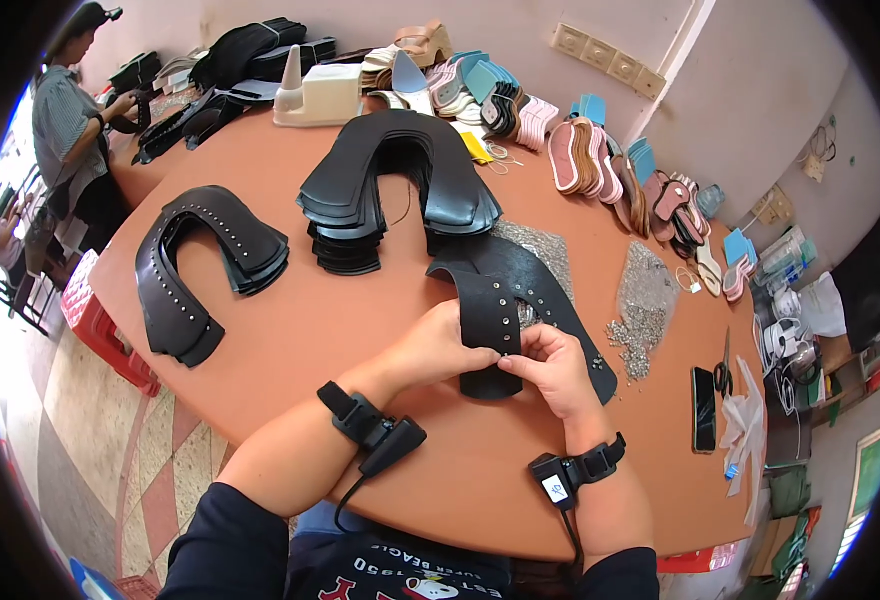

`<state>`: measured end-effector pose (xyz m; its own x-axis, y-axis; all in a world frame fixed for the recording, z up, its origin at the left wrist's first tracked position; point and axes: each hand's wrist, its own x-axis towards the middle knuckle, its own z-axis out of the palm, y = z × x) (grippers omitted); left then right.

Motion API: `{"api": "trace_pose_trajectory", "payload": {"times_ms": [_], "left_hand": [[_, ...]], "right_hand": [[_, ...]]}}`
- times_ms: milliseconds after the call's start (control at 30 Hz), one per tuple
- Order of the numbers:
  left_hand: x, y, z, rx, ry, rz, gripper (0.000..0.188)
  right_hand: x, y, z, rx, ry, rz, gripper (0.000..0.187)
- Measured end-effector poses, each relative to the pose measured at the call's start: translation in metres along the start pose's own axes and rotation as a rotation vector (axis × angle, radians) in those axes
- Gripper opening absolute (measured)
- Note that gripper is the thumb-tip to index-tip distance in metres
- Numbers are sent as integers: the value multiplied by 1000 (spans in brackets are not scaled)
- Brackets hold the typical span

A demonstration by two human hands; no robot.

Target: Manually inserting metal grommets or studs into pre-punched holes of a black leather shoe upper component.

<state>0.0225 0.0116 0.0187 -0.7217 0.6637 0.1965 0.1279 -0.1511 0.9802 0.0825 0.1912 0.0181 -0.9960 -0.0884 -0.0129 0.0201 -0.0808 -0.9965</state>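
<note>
My left hand [430, 345] grips a black studded leather strap [487, 318] from its left side, the thumb pressed along the front near its right edge. A row of small metal studs runs down the strap. At that same edge, the thumb and forefinger of my right hand [557, 365] pinch the leather; whether a stud sits between them is too small to tell. Behind lies a black curved studded piece [560, 315], and I cannot tell if it is joined to the strap. Loose metal studs [635, 345] spill from a clear plastic bag [648, 280] to the right.
On the brown table [360, 430] stand a tall stack of black U-shaped pieces [400, 150] and a studded stack [180, 300]. A glue bottle [320, 95], sandal soles [580, 160], a phone [703, 410] and scissors [723, 375] lie around. Another person [70, 140] works at far left.
</note>
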Motion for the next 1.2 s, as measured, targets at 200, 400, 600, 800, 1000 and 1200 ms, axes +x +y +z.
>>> {"api": "trace_pose_trajectory", "payload": {"times_ms": [200, 400, 600, 800, 1000, 1200], "left_hand": [[1, -5, 1, 58, 48, 41, 34], [1, -6, 3, 10, 72, 29, 34], [1, -6, 4, -89, 21, 26, 37], [-1, -3, 5, -81, -24, 30, 30], [-1, -4, 8, -68, -4, 60, 26], [-2, -1, 12, -123, 58, 10, 25]], "right_hand": [[-2, -4, 3, -78, 11, -28, 14], [-1, 0, 1, -96, 38, -65, 14], [-2, -4, 1, -119, 49, -76, 11], [-1, 2, -1, -46, 66, -62, 10], [0, 1, 1, 35, 77, -76, 9], [1, 2, -2, 92, 30, -36, 10]]}}
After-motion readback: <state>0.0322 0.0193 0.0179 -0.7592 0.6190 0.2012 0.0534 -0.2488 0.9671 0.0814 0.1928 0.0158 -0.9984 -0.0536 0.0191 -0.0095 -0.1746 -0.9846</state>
